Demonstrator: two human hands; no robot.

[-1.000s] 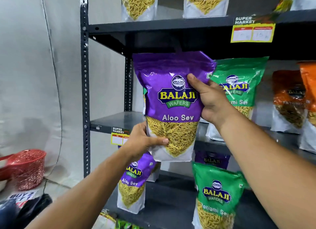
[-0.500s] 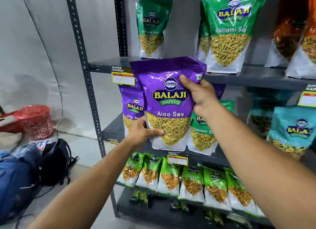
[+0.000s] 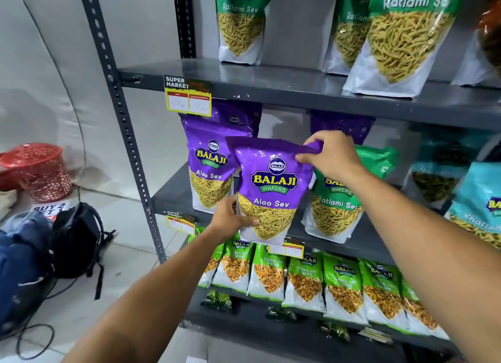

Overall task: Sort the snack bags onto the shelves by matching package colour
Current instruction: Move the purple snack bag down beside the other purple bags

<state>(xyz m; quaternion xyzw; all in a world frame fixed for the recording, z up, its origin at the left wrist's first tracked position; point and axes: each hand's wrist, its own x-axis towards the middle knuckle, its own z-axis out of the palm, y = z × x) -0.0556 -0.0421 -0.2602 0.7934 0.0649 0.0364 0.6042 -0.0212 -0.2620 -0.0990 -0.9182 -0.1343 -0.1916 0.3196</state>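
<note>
Both hands hold a purple Aloo Sev bag (image 3: pixel 272 186) upright at the front of the middle shelf (image 3: pixel 168 197). My left hand (image 3: pixel 233 219) grips its lower left corner. My right hand (image 3: pixel 329 156) pinches its top right corner. Just left of it and further back stands another purple Aloo Sev bag (image 3: pixel 208 167). A third purple bag (image 3: pixel 341 124) shows behind my right hand. A green Ratlami Sev bag (image 3: pixel 336 205) stands right of the held bag, partly hidden by my right wrist.
Green Ratlami Sev bags (image 3: pixel 401 37) stand on the shelf above. Teal bags (image 3: pixel 477 202) are at the right of the middle shelf. Small green bags (image 3: pixel 306 278) line the shelf below. On the floor at left are a red basket (image 3: pixel 40 170) and dark backpacks (image 3: pixel 73 240).
The purple bag has gone down from the upper shelf level to the middle shelf, beside the other purple bag. My right hand shifted from the bag's side to its top corner.
</note>
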